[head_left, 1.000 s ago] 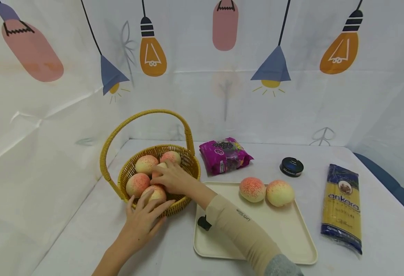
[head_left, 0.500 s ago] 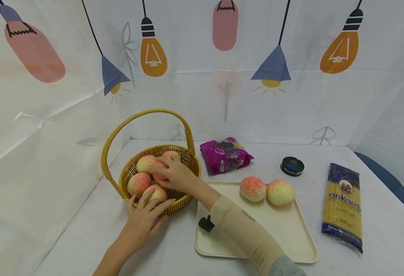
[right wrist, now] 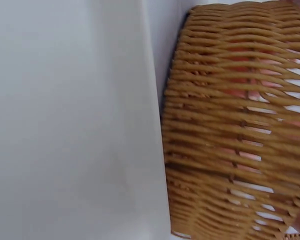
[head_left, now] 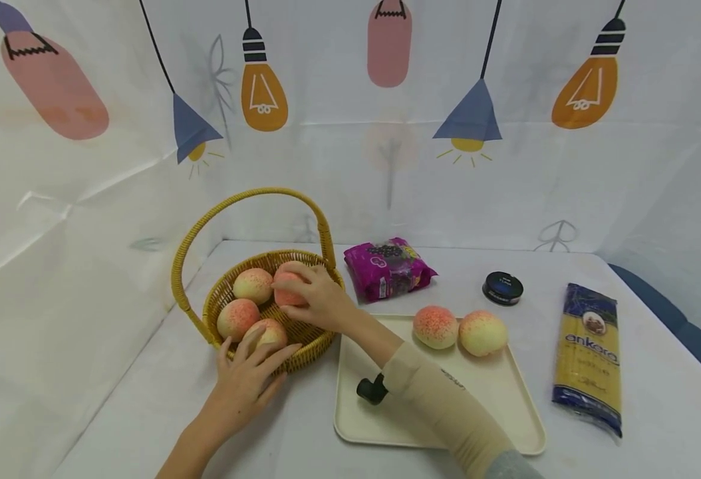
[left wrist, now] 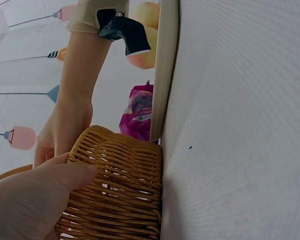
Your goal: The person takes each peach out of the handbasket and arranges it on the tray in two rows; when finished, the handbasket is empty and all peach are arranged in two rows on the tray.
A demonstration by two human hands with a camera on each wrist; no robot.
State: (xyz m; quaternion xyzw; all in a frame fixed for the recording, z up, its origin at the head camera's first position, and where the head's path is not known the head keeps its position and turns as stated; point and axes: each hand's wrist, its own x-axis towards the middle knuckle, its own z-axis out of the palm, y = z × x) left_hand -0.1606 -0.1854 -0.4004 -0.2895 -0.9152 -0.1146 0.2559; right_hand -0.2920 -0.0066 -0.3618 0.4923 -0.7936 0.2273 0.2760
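My right hand [head_left: 320, 299] grips a red-blushed peach [head_left: 289, 290] inside the yellow wicker basket [head_left: 308, 356]. Another peach [head_left: 291, 266] is partly hidden right behind the gripped one. Along the basket's left side and front lie a pale peach [head_left: 253, 286], a redder peach [head_left: 239, 319] and a peach [head_left: 270, 332] by the near rim. My left hand [head_left: 245, 382] holds that near rim, fingers spread over it beside the front peach. In the left wrist view, the left thumb [left wrist: 72, 175] lies against the woven wall [left wrist: 120, 185]. The right wrist view shows mainly wicker.
Right of the basket is a cream tray [head_left: 440, 426] bearing two peaches [head_left: 435, 327]. Behind it lie a purple packet [head_left: 388, 269] and a round dark tin [head_left: 503, 288]. A pasta packet [head_left: 588, 359] is at far right. The basket's tall handle [head_left: 255, 193] arches over it.
My right hand has shifted slightly back and to the right with the peach it grips, away from the left-side peaches. The left hand stays at the basket's near rim.
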